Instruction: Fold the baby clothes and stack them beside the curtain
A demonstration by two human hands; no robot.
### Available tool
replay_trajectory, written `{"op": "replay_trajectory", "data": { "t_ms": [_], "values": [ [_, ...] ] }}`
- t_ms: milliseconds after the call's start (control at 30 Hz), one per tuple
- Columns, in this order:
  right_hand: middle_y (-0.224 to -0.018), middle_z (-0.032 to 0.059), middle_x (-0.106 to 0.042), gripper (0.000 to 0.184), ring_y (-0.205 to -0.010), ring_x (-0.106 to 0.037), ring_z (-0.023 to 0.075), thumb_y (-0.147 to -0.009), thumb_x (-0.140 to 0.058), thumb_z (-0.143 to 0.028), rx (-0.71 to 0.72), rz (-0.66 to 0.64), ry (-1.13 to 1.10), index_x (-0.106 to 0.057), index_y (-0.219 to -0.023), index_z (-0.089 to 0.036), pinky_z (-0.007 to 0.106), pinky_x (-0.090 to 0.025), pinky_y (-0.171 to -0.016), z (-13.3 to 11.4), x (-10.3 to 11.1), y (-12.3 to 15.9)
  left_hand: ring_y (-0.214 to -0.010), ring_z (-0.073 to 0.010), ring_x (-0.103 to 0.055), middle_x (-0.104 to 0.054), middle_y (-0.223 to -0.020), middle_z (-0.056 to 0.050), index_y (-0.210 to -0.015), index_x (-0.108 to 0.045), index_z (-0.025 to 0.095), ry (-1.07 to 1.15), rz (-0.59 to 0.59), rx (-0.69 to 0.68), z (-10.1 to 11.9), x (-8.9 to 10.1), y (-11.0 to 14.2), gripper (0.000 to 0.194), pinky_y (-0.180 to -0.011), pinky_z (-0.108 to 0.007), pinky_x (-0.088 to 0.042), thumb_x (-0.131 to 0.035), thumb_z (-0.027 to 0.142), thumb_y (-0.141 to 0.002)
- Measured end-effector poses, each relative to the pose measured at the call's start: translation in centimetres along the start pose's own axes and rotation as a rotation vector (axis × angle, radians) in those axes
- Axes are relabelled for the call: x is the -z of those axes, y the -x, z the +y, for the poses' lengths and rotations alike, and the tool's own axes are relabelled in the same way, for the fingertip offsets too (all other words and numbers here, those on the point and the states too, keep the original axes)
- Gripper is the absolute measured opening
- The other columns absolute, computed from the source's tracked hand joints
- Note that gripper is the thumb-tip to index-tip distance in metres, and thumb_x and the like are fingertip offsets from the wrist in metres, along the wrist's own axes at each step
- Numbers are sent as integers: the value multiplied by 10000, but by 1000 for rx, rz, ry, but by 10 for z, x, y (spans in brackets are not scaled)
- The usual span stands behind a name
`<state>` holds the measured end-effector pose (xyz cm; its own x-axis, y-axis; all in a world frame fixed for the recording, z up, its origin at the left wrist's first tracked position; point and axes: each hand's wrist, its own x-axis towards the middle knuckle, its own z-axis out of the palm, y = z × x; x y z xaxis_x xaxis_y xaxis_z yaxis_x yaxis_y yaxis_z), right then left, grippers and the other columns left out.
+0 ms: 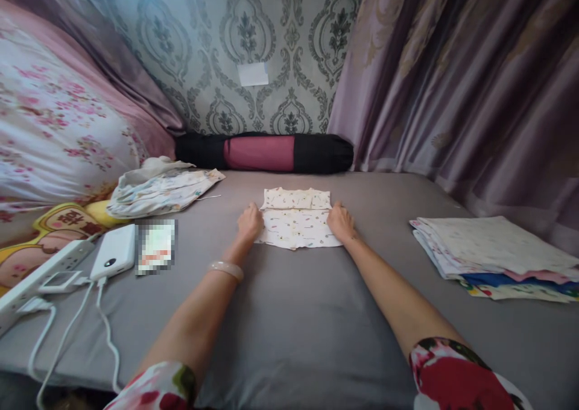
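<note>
The garment [296, 222] is matt cloth — the curtain [407, 84], smooth glossy fabric.

On the bed [289, 325], between left hand [250, 222] and right hand [342, 222]: garment [296, 224]. Behind it, before the wall [203, 54]: bolster [260, 154]. Well to the right: pile [493, 247], with curtain [434, 84] behind. To the left, from back to front: loose cloth [158, 187], cushion [63, 222], power bank [114, 250], with power strip [67, 258] left of that.

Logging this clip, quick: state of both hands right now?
Left hand: closed, holding the printed garment by its left edge.
Right hand: closed, holding the garment's right edge.
</note>
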<state>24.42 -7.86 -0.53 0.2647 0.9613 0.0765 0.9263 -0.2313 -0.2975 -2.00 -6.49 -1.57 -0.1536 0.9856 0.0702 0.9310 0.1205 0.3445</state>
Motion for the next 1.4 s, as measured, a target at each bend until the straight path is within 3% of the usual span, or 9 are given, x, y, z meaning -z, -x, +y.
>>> {"op": "replay_trajectory", "data": {
  "t_ms": [167,367,567,700,833,967,1067,1300,1400],
  "values": [
    [-1060,232,-655,365,-1012,-643,324,-981,-338,-306,-16,-5,-20,-469,-1232,-76,404,-461,-826,5,1,8,-1009,-344,-647,-660,-1046,-242,-1205,-468,92,-71,12,2,4,1,15,395,-851,-423,-475,-304,356,-960],
    [-1056,132,-676,401,-967,-641,252,-929,-459,-394,23,-80,-105,-490,-1255,-163,316,-451,-780,30,-1,6,-1048,-343,-629,-658,-1081,-232,-1261,-446,96,-65,-64,-29,-13,13,25,512,-840,-404,-481,-434,466,-907],
    [-798,9,-669,503,-697,-592,143,-842,-537,-239,204,-181,-296,-446,-1328,-148,217,-394,-611,48,1,19,-652,-181,-643,-669,-830,-68,-1319,-413,113,202,-248,-75,-31,27,33,593,-636,-263,-489,-560,415,-830],
    [-663,-50,-584,513,-599,-525,120,-806,-516,-203,312,-227,-342,-494,-1318,-178,207,-365,-575,59,5,29,-519,-123,-549,-548,-624,55,-1408,-341,146,401,-330,-172,-40,37,41,664,-577,-230,-453,-538,356,-810],
    [-659,-40,-551,331,-607,-499,116,-792,-491,-227,382,-276,-357,-670,-1068,-185,210,-373,-588,66,10,34,-594,-122,-522,-489,-631,56,-1243,-566,189,468,-399,-307,-49,46,48,511,-599,-226,-426,-542,341,-756],
    [-760,-7,-607,473,-627,-519,120,-713,-502,-127,427,-378,-364,-629,-1168,-163,211,-394,-605,68,15,38,-675,-136,-522,-527,-723,30,-1157,-621,181,409,-391,-353,-55,42,49,498,-655,-236,-436,-524,206,-669],
    [-925,40,-625,495,-739,-555,136,-692,-509,-78,503,-282,-342,-613,-1170,-154,230,-430,-709,67,14,37,-731,-144,-528,-550,-805,9,-1139,-612,177,343,-257,-408,-56,30,43,508,-730,-251,-452,-503,141,-644],
    [-1054,80,-590,121,-991,-551,193,-810,-610,-241,558,71,-293,-688,-888,-190,297,-409,-911,56,1,25,-876,-177,-550,-534,-930,-55,-882,-676,181,313,-63,-477,-49,17,24,166,-835,-308,-473,-566,227,-767],
    [-1036,81,-631,184,-975,-571,191,-890,-523,-303,627,96,-344,-666,-878,-189,281,-408,-897,51,0,20,-936,-184,-549,-547,-990,-73,-889,-658,174,382,-23,-490,-43,19,20,171,-826,-297,-477,-558,287,-810]
  ]
}}
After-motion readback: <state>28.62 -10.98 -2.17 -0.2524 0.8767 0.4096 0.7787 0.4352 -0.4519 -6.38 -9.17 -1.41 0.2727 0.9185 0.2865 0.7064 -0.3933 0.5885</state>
